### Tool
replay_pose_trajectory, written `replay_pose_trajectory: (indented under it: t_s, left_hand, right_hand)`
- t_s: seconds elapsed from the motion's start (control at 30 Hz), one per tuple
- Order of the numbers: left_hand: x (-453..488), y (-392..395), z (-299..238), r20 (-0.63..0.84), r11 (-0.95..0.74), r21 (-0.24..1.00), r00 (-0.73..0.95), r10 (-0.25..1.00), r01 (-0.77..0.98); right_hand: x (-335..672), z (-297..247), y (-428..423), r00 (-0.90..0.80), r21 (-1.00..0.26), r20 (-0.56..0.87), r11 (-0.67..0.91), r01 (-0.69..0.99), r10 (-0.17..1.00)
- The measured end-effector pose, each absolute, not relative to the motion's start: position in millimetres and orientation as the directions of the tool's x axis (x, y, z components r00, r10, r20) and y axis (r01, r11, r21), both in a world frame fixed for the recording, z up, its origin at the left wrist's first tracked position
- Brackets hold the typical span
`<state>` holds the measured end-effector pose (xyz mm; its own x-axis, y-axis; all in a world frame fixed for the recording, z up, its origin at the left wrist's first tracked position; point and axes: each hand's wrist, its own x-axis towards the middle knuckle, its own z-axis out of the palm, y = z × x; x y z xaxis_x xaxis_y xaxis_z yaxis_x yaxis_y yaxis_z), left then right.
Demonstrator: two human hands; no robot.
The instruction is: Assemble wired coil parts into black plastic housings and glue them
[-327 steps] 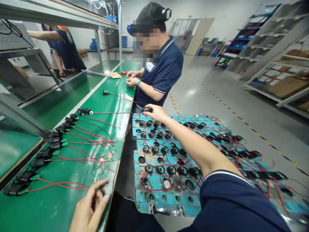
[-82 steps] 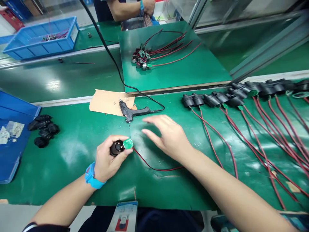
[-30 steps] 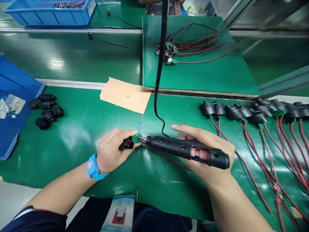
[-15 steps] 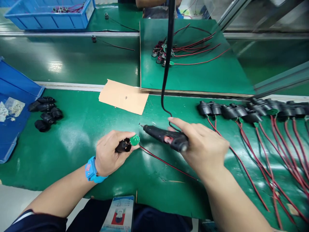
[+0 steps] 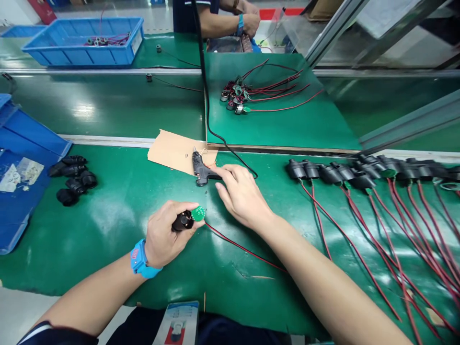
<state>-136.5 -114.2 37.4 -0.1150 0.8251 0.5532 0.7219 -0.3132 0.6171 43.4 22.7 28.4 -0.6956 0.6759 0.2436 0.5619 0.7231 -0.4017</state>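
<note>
Here's the black housing (image 5: 182, 221), a dark, open-ended cylinder held over the surface (image 5: 122, 268), the left hand's (image 5: 165, 232) grip clamped on it! A round, bright green circuit board (image 5: 198, 213) sits just beside its open end, red wire (image 5: 244, 248) trailing right. Across at the glue gun (image 5: 200, 168), the right hand's (image 5: 244, 194) grip: thumb and forefinger apart around the handle. Glossy green below, glare everywhere, tan cardboard (image 5: 168, 148) under the nozzle, wired black parts (image 5: 332, 173) lined up right, blue bin (image 5: 32, 132) left. Beyond, a co-worker's arm (image 5: 219, 24).

Blk housing (image 5: 182, 221), grn PCB (image 5: 198, 213), red wire (image 5: 235, 244), blk glue gun (image 5: 198, 165), tan card (image 5: 168, 149), grn bench (image 5: 122, 184)
</note>
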Motion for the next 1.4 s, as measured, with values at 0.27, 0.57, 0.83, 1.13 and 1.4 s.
replay_pose_trajectory:
  t_s: [0.27,0.57,0.83,1.13,1.4]
  left_hand:
    - [-132.4,-118.3,34.9,0.500,-0.324,0.683,-0.097,0.860,0.655]
    - [-128.4,-120.3,41.0,0.431,-0.365,0.665,0.063,0.900,0.652]
    - [-127.4,-118.0,36.8,0.352,-0.304,0.682,0.066,0.934,0.666]
    - [-128.2,-115.7,44.1,0.246,-0.240,0.743,0.078,0.966,0.625]
    - [-128.9,-114.5,43.6,0.006,-0.038,0.882,0.070,0.998,0.469]
  right_hand:
    - [56.5,48.5,-52.9,-0.723,-0.992,-0.053,-0.118,-0.040,0.689]
    - [58.8,50.4,-55.1,-0.422,-0.963,0.206,0.260,0.074,0.883]
    - [66.5,54.3,-57.3,-0.473,-0.669,0.529,0.689,0.279,0.705]
    - [70.2,50.2,-65.6,-0.609,-0.226,0.634,0.867,0.444,0.477]
    - [69.5,60.0,-71.2,-0.702,-0.092,0.561,0.876,0.474,0.439]
